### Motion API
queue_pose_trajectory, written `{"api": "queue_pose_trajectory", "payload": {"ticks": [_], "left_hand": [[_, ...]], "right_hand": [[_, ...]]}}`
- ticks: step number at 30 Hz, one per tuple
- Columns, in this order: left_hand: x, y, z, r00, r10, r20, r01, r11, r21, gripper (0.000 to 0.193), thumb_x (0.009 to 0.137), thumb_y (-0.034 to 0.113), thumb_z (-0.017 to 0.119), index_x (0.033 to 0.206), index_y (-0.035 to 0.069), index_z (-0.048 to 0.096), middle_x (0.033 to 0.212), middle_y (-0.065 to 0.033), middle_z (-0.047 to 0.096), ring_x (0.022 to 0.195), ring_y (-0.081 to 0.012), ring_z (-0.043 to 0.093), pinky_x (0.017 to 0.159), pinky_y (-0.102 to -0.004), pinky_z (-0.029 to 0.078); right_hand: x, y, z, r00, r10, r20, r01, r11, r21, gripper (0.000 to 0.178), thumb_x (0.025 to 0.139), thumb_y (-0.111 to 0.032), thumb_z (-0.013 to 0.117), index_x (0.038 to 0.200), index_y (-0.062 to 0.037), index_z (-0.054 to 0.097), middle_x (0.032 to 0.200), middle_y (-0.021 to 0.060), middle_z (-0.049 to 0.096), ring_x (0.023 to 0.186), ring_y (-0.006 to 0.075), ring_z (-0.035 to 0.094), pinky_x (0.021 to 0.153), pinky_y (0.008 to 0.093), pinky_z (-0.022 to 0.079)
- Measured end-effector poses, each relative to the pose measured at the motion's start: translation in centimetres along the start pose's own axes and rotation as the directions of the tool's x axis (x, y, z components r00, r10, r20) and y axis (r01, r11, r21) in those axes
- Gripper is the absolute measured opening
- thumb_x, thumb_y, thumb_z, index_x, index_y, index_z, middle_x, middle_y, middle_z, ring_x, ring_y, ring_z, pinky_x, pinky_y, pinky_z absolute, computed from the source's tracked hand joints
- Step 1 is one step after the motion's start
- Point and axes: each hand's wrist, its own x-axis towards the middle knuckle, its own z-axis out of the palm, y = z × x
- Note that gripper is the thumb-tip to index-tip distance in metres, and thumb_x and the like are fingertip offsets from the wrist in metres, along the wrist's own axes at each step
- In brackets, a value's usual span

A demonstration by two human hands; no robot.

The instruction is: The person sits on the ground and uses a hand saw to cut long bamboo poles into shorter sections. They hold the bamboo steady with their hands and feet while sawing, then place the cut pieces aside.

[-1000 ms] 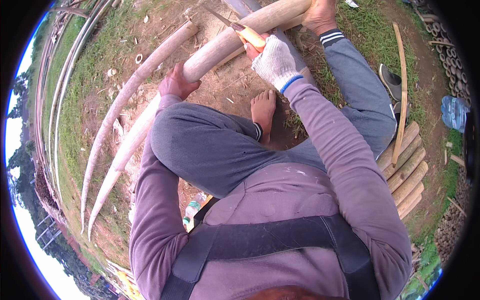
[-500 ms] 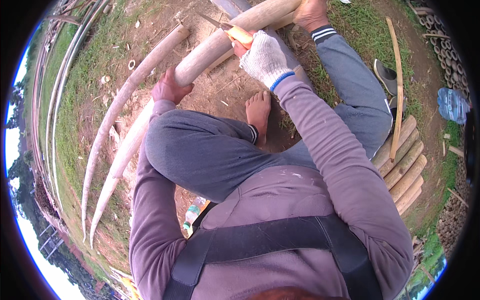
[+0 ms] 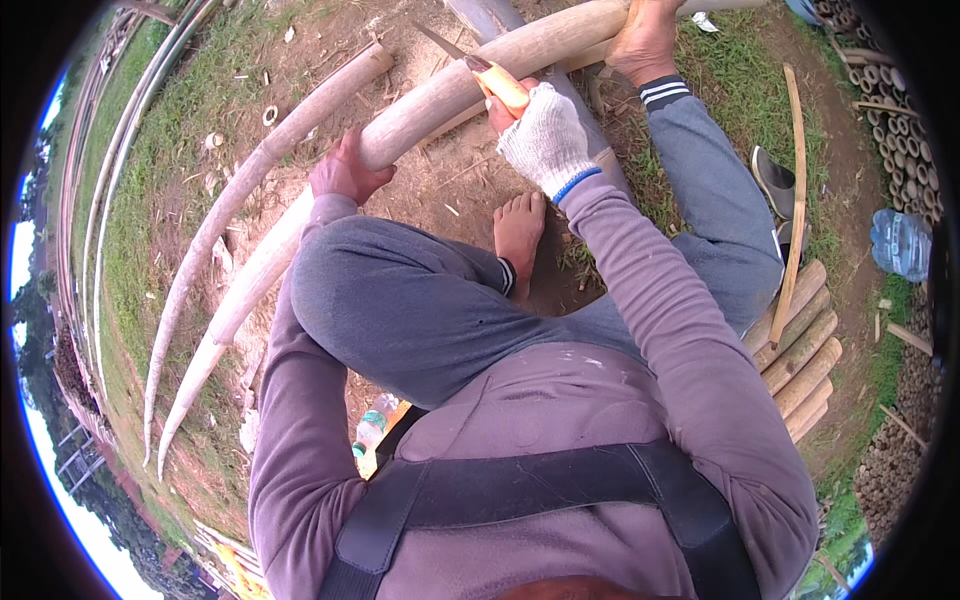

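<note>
A pale bamboo pole (image 3: 425, 108) runs diagonally in front of me. My left hand (image 3: 347, 172), bare, is wrapped round it near my left knee. In my right hand (image 3: 546, 138), which wears a white knitted glove with a blue cuff, is the orange handle of a saw (image 3: 503, 90). Its narrow, pointed blade crosses the top of the pole, away from me; whether it sits in a cut I cannot tell. My bare right foot (image 3: 640, 48) presses on the pole's far right part. Beneath the pole lies a grey beam (image 3: 590, 125).
A second bamboo pole (image 3: 255, 165) lies to the left on grass and dirt. Cut bamboo lengths (image 3: 800, 365) are stacked at right under a thin strip (image 3: 796, 190). A dark shoe (image 3: 772, 180), large clear bottle (image 3: 902, 245) and small bottle (image 3: 370, 430) are nearby.
My right hand and the saw have drawn slightly back toward me across the pole. My left hand keeps its hold. The whole view has shifted a little.
</note>
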Motion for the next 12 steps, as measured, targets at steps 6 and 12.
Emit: {"api": "queue_pose_trajectory", "payload": {"ticks": [6, 12], "left_hand": [[-0.6, -1.8, 0.4, 1.0, -0.011, 0.019, 0.011, 1.0, 0.004, 0.093, 0.07, 0.055, 0.087, 0.151, 0.022, 0.055, 0.131, -0.0147, 0.071, 0.119, -0.0348, 0.072, 0.1, -0.0485, 0.058], [-0.8, -0.5, -0.3, 0.998, -0.007, 0.057, 0.004, 0.999, 0.05, 0.095, 0.075, 0.058, 0.085, 0.154, 0.02, 0.051, 0.137, -0.016, 0.069, 0.122, -0.0343, 0.072, 0.103, -0.0472, 0.058]], "right_hand": [[-8.6, -0.2, -6.3, 0.996, -0.002, 0.085, 0.0, 1.0, 0.021, 0.032, 0.093, -0.029, 0.079, 0.098, 0.0018, 0.07, 0.074, 0.0236, 0.067, 0.07, 0.0437, 0.07, 0.061, 0.0475, 0.054], [-14.9, 0.3, -11.6, 0.987, -0.06, 0.149, 0.056, 0.998, 0.031, 0.02, 0.096, -0.013, 0.079, 0.108, -0.0013, 0.07, 0.083, 0.0112, 0.067, 0.063, 0.0239, 0.066, 0.06, 0.0401, 0.052]]}}
